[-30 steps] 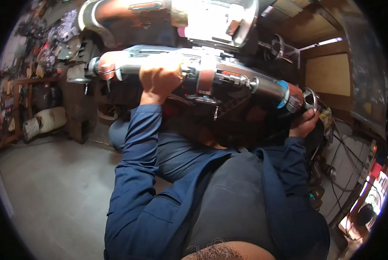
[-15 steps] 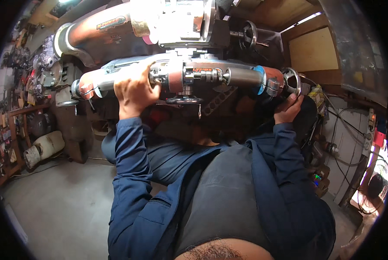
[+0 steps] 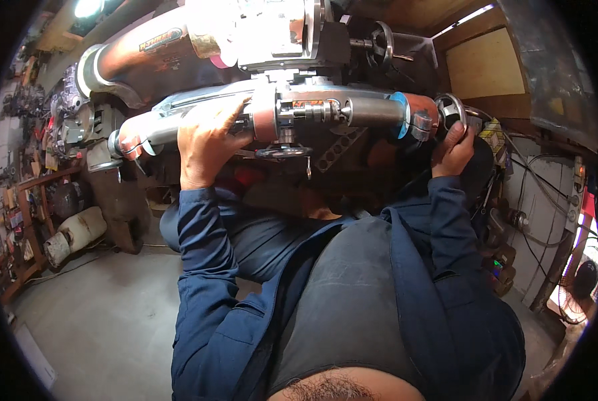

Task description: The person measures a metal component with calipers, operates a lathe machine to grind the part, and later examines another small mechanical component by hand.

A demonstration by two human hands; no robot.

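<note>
My left hand (image 3: 205, 144) is closed over the left steel cylinder (image 3: 167, 131) of a lathe-like machine. Its fingers lie across the top, and their tips reach toward a red-brown collar (image 3: 266, 117); part of the grip underneath is hidden. At the machine's right end, my right hand (image 3: 454, 152) grips the lower rim of a metal handwheel (image 3: 464, 110). Between the hands, a small stepped metal part (image 3: 319, 110) sits in line with the pointed end of the right steel cylinder (image 3: 375, 115). A horizontal handwheel (image 3: 284, 153) with a crank handle hangs below the collar.
Behind stands a larger red-brown machine housing (image 3: 145, 63), with another handwheel (image 3: 383, 45) at its right. Tools and parts crowd the left wall. A pale cylindrical container (image 3: 78, 234) lies on the floor at left. Cables run down the right wall near a fan (image 3: 584, 277).
My right hand has shifted slightly on the handwheel rim, its fingers now higher. My left hand lies flatter over the cylinder. The whole view has moved a little.
</note>
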